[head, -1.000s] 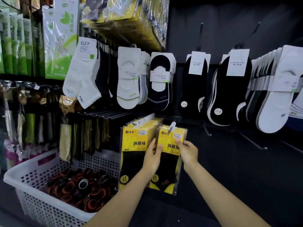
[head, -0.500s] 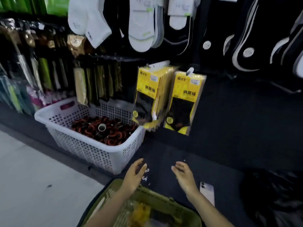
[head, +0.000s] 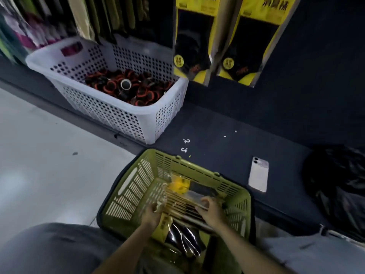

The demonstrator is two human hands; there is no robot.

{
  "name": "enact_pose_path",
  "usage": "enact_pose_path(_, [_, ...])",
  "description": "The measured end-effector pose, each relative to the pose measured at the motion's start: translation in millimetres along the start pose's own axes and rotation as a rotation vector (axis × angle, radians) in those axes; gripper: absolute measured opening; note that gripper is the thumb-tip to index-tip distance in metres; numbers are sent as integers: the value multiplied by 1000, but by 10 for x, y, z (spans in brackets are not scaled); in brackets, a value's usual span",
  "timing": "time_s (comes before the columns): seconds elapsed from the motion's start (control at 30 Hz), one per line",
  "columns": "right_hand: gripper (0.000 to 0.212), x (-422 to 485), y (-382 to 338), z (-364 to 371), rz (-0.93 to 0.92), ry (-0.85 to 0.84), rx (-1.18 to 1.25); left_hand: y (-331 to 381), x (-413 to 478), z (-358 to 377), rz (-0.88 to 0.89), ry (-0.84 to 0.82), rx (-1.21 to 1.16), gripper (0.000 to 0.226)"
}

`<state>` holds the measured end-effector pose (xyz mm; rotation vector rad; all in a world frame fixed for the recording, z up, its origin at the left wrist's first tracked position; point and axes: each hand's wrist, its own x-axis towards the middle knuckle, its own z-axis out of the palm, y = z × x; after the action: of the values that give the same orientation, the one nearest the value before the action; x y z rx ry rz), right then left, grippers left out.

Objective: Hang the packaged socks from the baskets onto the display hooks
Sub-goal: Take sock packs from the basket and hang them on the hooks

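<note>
A green basket (head: pixel 197 168) stands on the floor in front of my knees, holding several yellow-and-black packaged socks (head: pixel 183 191). Both hands are down inside it. My left hand (head: pixel 153 213) grips the clear plastic edge of the packs on the left. On the right side, my right hand (head: pixel 212 209) has its fingers curled over the top of the same stack. At the top of the view, two groups of the same yellow sock packs (head: pixel 192 46) (head: pixel 254 40) hang from the display; their hooks are out of frame.
A white perforated basket (head: pixel 110 109) with black-and-orange rolled items sits on the dark ledge at the left. A phone (head: pixel 258 175) lies face down on the ledge right of the green basket, near a black bag (head: pixel 339 190). Small white hooks (head: pixel 185 145) lie loose.
My hands left the pack hung on the display, dropped into the green basket and took hold of the sock packs. The view tilted down from the wall to the floor.
</note>
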<state>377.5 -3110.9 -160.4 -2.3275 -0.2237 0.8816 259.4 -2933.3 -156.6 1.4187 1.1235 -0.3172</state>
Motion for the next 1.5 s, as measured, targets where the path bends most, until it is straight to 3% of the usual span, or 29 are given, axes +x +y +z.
enact_pose_path(0.07, [31, 55, 2, -23, -64, 122, -181, 13, 32, 52, -33, 15, 4, 53])
enact_pose_path(0.13, [40, 147, 45, -42, -50, 87, -285, 39, 101, 101, -44, 37, 37, 52])
enact_pose_path(0.23, [40, 246, 115, -29, 67, -37, -204, 64, 206, 177, -34, 34, 15, 51])
enact_pose_path(0.3, [35, 316, 167, 0, 123, 39, -172, 86, 285, 198, -16, 47, 76, 54])
enact_pose_path(0.4, [34, 406, 242, 69, 303, 217, -1, 186, 429, 253, -3, -34, -51, 53])
enact_pose_path(0.47, [52, 463, 296, 106, 473, 253, 200, 255, 541, 283, -49, -45, -102, 52])
enact_pose_path(0.57, [80, 517, 321, 103, 717, 221, 479, 278, 724, 296, -108, -43, -135, 52])
enact_pose_path(0.7, [82, 584, 401, 67, 790, 160, 638, 285, 916, 304, -156, -14, -228, 39])
enact_pose_path(0.93, [83, 519, 443, 177, 669, 119, 484, 221, 1008, 316, -245, 73, -377, 31])
enact_pose_path(1.17, [68, 334, 296, 158, 574, -13, 510, 195, 613, 189, -68, 149, -679, 53])
enact_pose_path(1.3, [92, 130, 137, 229, 476, -81, 403, 202, 270, 103, 107, 178, -653, 39])
enact_pose_path(1.4, [110, -21, -33, 184, 315, 43, 228, 209, 30, 31, 197, 196, -625, 12])
enact_pose_path(1.5, [102, -102, -283, 44, 54, 56, 179, 222, -180, -31, 291, 191, -592, 28])
